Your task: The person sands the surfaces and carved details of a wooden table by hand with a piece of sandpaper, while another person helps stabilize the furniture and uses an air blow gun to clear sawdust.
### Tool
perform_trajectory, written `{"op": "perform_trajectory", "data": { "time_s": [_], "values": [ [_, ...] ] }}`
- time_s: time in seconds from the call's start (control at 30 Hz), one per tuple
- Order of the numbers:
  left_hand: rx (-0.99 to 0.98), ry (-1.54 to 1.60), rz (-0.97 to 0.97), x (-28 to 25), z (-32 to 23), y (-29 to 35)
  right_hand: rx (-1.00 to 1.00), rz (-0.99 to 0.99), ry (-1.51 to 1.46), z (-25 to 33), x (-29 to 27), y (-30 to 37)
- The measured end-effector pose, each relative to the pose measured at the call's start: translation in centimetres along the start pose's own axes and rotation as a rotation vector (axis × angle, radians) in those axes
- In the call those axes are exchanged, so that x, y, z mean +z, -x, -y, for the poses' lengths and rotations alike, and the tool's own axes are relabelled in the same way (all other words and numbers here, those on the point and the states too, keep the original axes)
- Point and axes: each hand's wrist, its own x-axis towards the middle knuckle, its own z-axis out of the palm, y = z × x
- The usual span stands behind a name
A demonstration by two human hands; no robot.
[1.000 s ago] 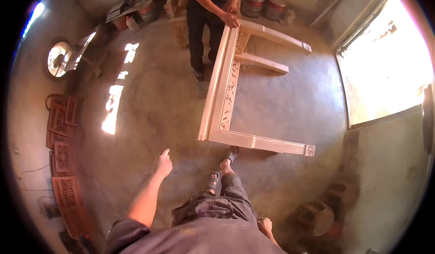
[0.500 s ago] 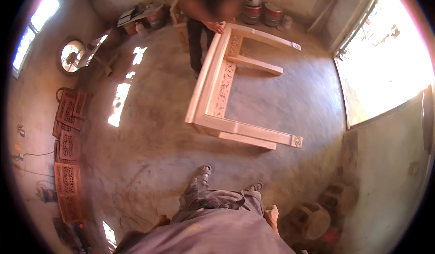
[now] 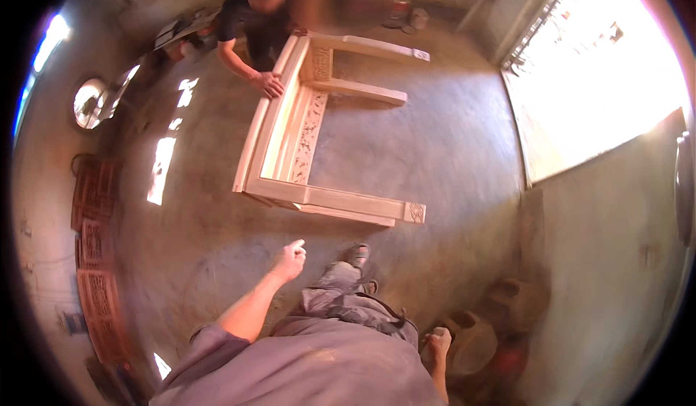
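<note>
Reddish carved panels (image 3: 101, 301) are ranged along the left wall. At mid-room, above or on the floor (contact cannot be told), a pale wooden frame (image 3: 290, 130) is seen with its legs directed right; its long left edge is gripped by a co-worker's hand (image 3: 270, 85). Hands held apart: the left hand (image 3: 288, 261) is extended near the frame's lower corner, fingers partly straightened; the right hand (image 3: 438, 339) is curled loosely beside two stools (image 3: 471, 344), its contents obscured.

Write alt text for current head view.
A co-worker's hand rests on a pale carved wooden frame, legs pointing right. Nearer, the wearer's left hand and right hand are clear of it; reddish carved panels sit far left.
</note>
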Motion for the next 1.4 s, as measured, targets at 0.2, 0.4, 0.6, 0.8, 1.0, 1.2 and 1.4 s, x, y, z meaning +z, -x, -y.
{"op": "perform_trajectory", "data": {
  "time_s": [0.2, 0.4, 0.6, 0.8, 1.0, 1.2, 1.4],
  "values": [
    [-0.334, -0.236, 0.284, 7.4, 6.2, -2.7, -0.401, 0.025, 0.411, -1.2, -1.2, -6.6],
    [-0.435, -0.197, 0.113, 8.9, 8.6, -4.6, -0.149, 0.157, 0.498, 7.7, -2.0, -12.1],
    [-0.316, -0.105, -0.169, 8.2, -5.1, -13.0, -0.16, 0.208, 0.537, 14.8, -4.9, -19.7],
    [-0.339, -0.099, -0.241, 12.7, -10.4, -14.5, -0.319, 0.331, 0.546, 19.8, -8.7, -31.1],
    [-0.541, -0.331, -0.11, 22.2, -15.1, -8.6, -0.18, 0.417, 0.328, 34.4, -12.8, -39.0],
    [-0.554, -0.082, -0.272, 31.3, -27.0, -9.1, -0.249, 0.491, 0.63, 35.4, -20.8, -51.4],
    [-0.512, 0.052, -0.148, 35.0, -31.6, -10.9, -0.335, 0.499, 0.848, 37.5, -21.0, -57.6]
  ]
}}
